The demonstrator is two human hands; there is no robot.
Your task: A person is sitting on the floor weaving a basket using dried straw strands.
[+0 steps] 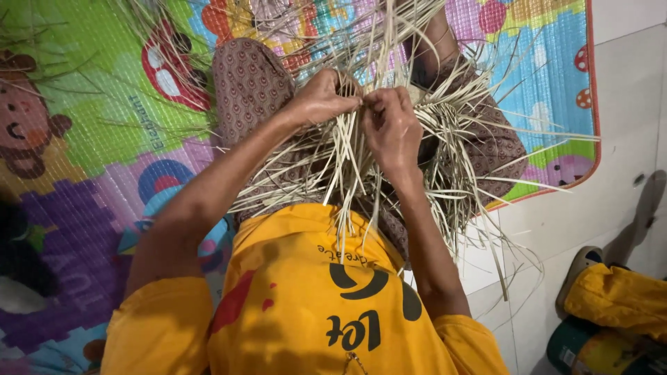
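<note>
A loose tangle of pale straw strips lies across my lap and fans out in every direction. My left hand pinches several strips near the top of the bundle. My right hand is closed on strips right beside it, fingertips almost touching the left hand. Long strands hang down from both hands over my yellow shirt. My knees in brown patterned cloth show under the straw.
I sit on a colourful cartoon play mat with a red border. White floor tiles lie to the right. A yellow cloth on a dark round container stands at the lower right.
</note>
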